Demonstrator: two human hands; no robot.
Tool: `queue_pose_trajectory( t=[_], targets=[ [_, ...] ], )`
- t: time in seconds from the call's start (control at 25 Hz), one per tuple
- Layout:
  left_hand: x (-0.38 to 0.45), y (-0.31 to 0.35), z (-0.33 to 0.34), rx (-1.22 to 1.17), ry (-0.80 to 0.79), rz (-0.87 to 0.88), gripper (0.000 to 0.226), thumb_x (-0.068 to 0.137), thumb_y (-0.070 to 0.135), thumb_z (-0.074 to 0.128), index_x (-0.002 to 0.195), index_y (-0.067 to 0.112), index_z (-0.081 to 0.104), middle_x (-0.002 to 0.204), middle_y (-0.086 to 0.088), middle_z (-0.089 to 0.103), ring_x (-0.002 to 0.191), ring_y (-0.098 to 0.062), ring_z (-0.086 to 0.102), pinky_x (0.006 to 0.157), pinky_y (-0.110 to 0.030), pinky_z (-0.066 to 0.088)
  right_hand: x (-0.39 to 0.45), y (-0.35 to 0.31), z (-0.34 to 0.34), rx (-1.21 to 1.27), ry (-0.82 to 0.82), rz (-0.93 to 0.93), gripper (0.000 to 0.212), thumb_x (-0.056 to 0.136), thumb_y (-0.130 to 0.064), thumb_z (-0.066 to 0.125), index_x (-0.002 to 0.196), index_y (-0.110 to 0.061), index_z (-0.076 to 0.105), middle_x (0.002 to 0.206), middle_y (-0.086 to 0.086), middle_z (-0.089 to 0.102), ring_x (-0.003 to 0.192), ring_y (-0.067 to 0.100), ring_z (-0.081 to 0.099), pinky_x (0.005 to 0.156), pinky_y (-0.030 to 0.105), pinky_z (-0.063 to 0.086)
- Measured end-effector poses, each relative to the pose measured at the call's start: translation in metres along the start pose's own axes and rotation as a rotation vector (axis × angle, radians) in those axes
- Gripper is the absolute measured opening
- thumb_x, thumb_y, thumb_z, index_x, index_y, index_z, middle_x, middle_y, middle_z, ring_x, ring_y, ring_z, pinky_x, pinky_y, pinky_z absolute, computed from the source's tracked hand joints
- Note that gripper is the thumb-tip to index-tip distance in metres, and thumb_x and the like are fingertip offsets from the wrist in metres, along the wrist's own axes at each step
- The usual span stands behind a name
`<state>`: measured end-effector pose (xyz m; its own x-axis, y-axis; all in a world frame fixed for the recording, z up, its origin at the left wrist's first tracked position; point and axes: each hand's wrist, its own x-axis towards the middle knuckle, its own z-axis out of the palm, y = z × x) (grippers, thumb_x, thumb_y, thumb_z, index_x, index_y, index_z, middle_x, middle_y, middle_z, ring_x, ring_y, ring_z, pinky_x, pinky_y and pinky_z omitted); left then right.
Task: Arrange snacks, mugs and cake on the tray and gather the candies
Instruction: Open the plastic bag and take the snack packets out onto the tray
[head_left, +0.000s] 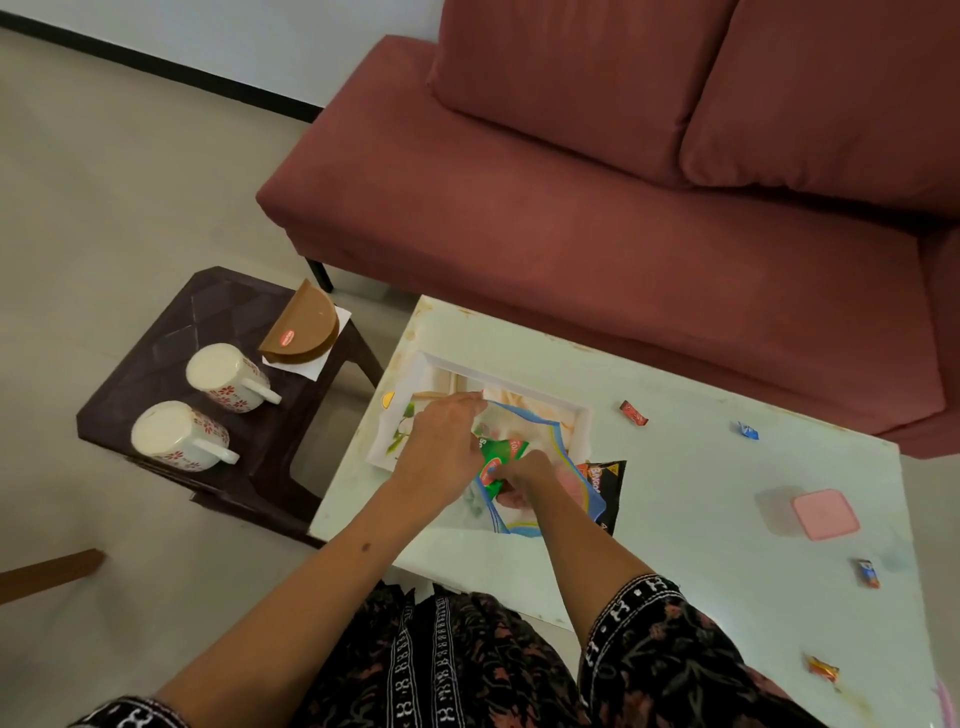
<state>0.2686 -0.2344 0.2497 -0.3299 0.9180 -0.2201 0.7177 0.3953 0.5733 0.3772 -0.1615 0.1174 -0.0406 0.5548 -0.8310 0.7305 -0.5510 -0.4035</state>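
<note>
A white tray (581, 422) with a leaf print lies on the pale table (701, 483). Over its near side, my left hand (441, 441) and my right hand (530, 470) both hold snack packets: a green packet (501, 451) between them and a blue-edged clear packet (540, 421) under it. A black packet (608, 483) lies partly under those, off the tray's right corner. Two floral mugs (228, 376) (179, 436) lie on their sides on the dark stool (208, 306), beside a brown half-round cake box (306, 325). Several wrapped candies (634, 413) (747, 430) (867, 573) lie scattered on the table.
A pink-lidded square container (825, 514) stands on the table's right side. A red sofa (597, 208) runs behind the table. The stool stands left of the table on a pale floor. One more candy (822, 669) lies near the table's front right edge.
</note>
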Motion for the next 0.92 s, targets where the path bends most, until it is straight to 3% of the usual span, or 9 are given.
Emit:
queue_pose_trajectory(
  t=[0.08,0.2,0.32,0.48,0.64,0.76,0.92],
  targets=[
    [-0.001,-0.003,-0.002,0.001,0.001,0.004,0.049,0.084,0.0,0.052,0.131,0.011,0.049,0.14,-0.005,0.05,0.128,-0.02,0.046,0.111,-0.031,0.035,-0.005,-0.005,0.004,-0.017,0.054,-0.022,0.026,0.071,-0.012,0.076,0.064,-0.006,0.052,0.062,0.011,0.06,0.071,0.028,0.066,0.081,0.042,0.057],
    [-0.001,-0.005,-0.004,0.006,-0.002,-0.006,0.05,0.084,0.003,0.055,0.132,0.011,0.048,0.139,-0.006,0.051,0.127,-0.02,0.047,0.111,-0.033,0.035,-0.021,-0.023,0.007,-0.257,0.145,-0.172,0.019,0.076,-0.014,0.065,0.067,-0.008,0.05,0.066,0.008,0.057,0.064,0.022,0.059,0.059,0.026,0.046],
    [0.001,-0.005,-0.005,0.014,0.02,-0.016,0.045,0.082,0.004,0.058,0.127,0.009,0.053,0.131,-0.009,0.058,0.118,-0.024,0.054,0.103,-0.034,0.041,-0.048,-0.045,0.002,-0.37,0.286,-0.332,0.017,0.078,-0.024,0.062,0.077,-0.006,0.06,0.077,0.01,0.062,0.073,0.027,0.058,0.061,0.027,0.041],
    [0.007,-0.012,-0.008,0.01,0.095,0.011,0.034,0.081,0.006,0.06,0.115,0.005,0.06,0.118,-0.013,0.064,0.107,-0.028,0.06,0.093,-0.037,0.047,-0.104,-0.053,-0.037,-0.332,0.486,-0.537,0.017,0.076,-0.035,0.065,0.077,-0.018,0.069,0.073,-0.001,0.065,0.075,0.022,0.062,0.056,0.023,0.038],
    [0.02,-0.024,-0.012,0.044,0.129,-0.117,0.039,0.078,-0.001,0.056,0.117,0.006,0.058,0.119,-0.011,0.063,0.106,-0.029,0.058,0.089,-0.036,0.048,-0.15,-0.054,-0.106,-0.087,0.552,-0.642,0.012,0.073,-0.034,0.071,0.071,-0.022,0.071,0.067,-0.007,0.069,0.065,0.012,0.062,0.058,0.026,0.047],
    [0.025,-0.03,-0.013,0.051,0.15,-0.163,0.037,0.076,-0.005,0.054,0.112,0.003,0.059,0.108,-0.016,0.065,0.098,-0.034,0.06,0.082,-0.038,0.049,-0.16,-0.049,-0.148,0.023,0.612,-0.672,0.005,0.078,-0.028,0.072,0.076,-0.024,0.071,0.068,-0.008,0.067,0.065,0.003,0.063,0.052,0.019,0.049],
    [0.036,-0.035,-0.013,0.04,0.151,-0.223,0.041,0.076,-0.003,0.059,0.117,0.003,0.057,0.107,-0.018,0.065,0.097,-0.034,0.061,0.081,-0.039,0.052,-0.119,-0.034,-0.16,-0.032,0.74,-0.591,0.012,0.079,-0.01,0.067,0.089,-0.017,0.064,0.064,-0.007,0.063,0.067,0.012,0.059,0.055,0.024,0.04]
  ],
)
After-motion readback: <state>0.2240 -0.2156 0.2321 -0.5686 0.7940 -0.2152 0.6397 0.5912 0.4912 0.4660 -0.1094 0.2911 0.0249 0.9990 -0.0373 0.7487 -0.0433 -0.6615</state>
